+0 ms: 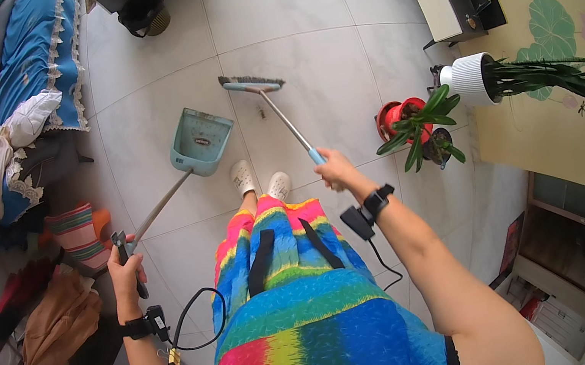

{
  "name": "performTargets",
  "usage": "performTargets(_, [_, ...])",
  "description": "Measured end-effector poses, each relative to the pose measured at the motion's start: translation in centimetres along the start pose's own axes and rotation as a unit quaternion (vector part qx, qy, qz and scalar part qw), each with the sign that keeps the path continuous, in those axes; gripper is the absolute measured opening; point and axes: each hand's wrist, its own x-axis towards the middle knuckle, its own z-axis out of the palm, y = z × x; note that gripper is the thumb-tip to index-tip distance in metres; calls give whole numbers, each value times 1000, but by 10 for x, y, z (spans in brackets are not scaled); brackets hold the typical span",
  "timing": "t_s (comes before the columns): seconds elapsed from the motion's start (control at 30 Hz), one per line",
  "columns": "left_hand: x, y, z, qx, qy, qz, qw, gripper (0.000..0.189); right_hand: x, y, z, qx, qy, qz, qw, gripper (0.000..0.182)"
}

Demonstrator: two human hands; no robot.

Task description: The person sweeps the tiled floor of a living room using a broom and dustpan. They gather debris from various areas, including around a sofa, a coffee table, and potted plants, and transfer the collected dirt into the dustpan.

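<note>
My right hand [337, 168] grips the blue-sleeved metal handle of a broom [285, 120]. The broom's light-blue head [251, 84], with dark bristles, is on the pale tiled floor ahead of my feet. A small clump of dark debris [262, 113] lies just on my side of the bristles. In my left hand [125, 268] is the upper end of a long-handled dustpan's pole [162, 207]. The blue-green dustpan [199, 140] is left of the broom, its wide edge facing away from me; the two are apart. Some grime marks its inside.
Potted plants in a red pot [401, 121] and a white ribbed pot [470, 82] stand at right. A black-lined wastebasket [149, 18] is under a table at the top. A sofa with a blue lace-edged cover [31, 58], clothes and a striped cushioned chair [77, 233] line the left.
</note>
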Motion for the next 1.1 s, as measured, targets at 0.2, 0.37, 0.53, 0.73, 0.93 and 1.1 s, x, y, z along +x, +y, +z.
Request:
performTargets(0.2, [-16, -2, 3, 23, 3, 10, 1000, 34, 58, -36, -24, -216, 12, -7, 976, 40])
performTargets(0.37, [-21, -10, 3, 32, -4, 14, 999, 35, 56, 1, -68, -453, 76, -158, 874, 42])
performTargets(0.53, [-16, -14, 11, 32, -17, 17, 999, 36, 17, 11, -107, -539, 89, -121, 829, 38])
performTargets(0.73, [-5, -11, 24, 51, -38, 23, 998, 36, -16, 5, -131, -258, 62, -25, 964, 60])
performTargets(0.93, [26, -6, 48, 72, -89, 34, 993, 37, 38, 22, -83, -52, 96, 22, 994, 58])
performTargets(1.1, [48, 7, 67, 109, -129, 32, 985, 38, 24, 45, -61, -101, 62, 31, 992, 37])
